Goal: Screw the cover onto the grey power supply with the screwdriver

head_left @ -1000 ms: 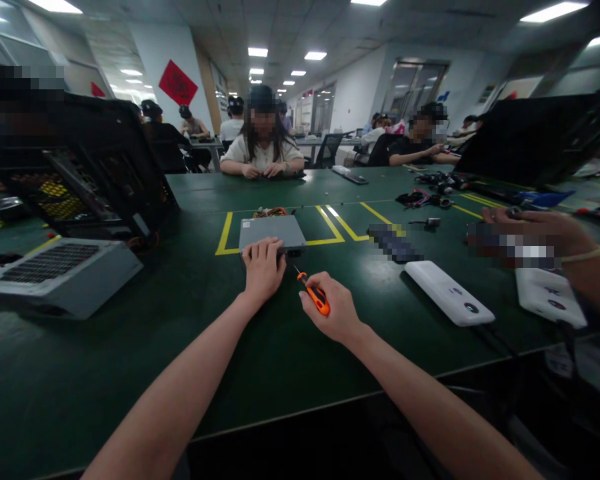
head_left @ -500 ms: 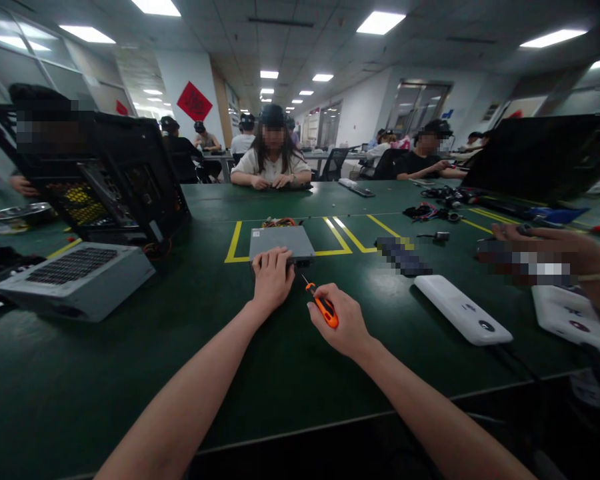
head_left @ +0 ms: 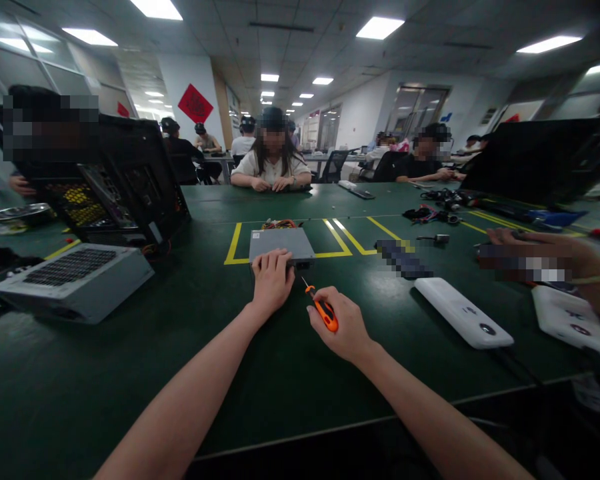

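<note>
A grey power supply unit (head_left: 283, 241) lies on the green table in front of me, with coloured cables bunched behind it. My left hand (head_left: 273, 283) grips its near edge, fingers over the top and thumb at the front side by the socket. Closed around the handle of an orange and black screwdriver (head_left: 326, 315) is my right hand (head_left: 344, 323). The screwdriver's thin shaft points up and left towards the unit's near right corner, and its tip appears just apart from the casing.
Left stands an open black computer case (head_left: 125, 180), with a larger power supply (head_left: 75, 280) before it. To the right lie a blurred-out phone (head_left: 403, 259), white power banks (head_left: 463, 312) and cables (head_left: 433, 213). A co-worker's hand (head_left: 590, 257) reaches in at the right; another person sits opposite.
Both my hands, the screwdriver and the power supply unit hold nearly the same places. The co-worker's hand at the right has shifted slightly, and the view has tilted a little.
</note>
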A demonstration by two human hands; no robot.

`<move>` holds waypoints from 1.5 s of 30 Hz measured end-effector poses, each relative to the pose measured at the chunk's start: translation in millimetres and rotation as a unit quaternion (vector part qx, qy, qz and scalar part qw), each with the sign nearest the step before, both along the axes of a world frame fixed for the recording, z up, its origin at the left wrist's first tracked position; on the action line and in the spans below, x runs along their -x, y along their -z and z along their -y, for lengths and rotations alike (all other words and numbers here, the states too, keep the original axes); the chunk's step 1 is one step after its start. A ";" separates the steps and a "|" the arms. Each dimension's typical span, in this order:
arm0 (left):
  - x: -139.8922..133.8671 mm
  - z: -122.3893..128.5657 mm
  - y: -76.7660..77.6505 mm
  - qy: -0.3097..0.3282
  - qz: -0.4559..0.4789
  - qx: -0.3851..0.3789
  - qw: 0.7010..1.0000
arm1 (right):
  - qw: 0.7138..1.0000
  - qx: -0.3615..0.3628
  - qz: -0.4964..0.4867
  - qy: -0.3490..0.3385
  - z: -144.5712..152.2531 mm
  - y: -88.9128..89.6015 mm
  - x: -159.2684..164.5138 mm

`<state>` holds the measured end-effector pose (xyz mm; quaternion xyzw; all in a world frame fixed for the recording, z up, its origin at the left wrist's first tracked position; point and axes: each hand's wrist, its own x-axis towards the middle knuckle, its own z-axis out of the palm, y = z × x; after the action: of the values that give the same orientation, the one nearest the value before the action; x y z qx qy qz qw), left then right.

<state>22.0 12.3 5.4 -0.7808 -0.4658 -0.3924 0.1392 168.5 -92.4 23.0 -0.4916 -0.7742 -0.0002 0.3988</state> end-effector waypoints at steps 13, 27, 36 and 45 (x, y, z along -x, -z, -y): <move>0.7 1.0 -0.7 0.000 0.001 0.002 1.000 | 0.999 -0.038 -0.003 0.002 2.3 -1.1 -0.6; 0.3 1.1 -0.6 -0.006 -0.009 0.001 1.000 | 0.998 -0.009 0.068 0.001 7.1 -4.6 2.4; 0.3 0.6 -0.9 -0.001 -0.001 0.005 1.000 | 0.998 0.002 0.059 -0.007 6.3 -2.6 3.6; 1.1 0.5 -1.2 0.008 0.001 0.007 1.000 | 0.999 0.035 0.003 0.012 4.9 -1.3 6.1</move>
<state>20.9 11.7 6.6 -0.7849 -0.4626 -0.3911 0.1301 162.4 -97.3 24.3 -0.5147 -0.7690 0.0208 0.3785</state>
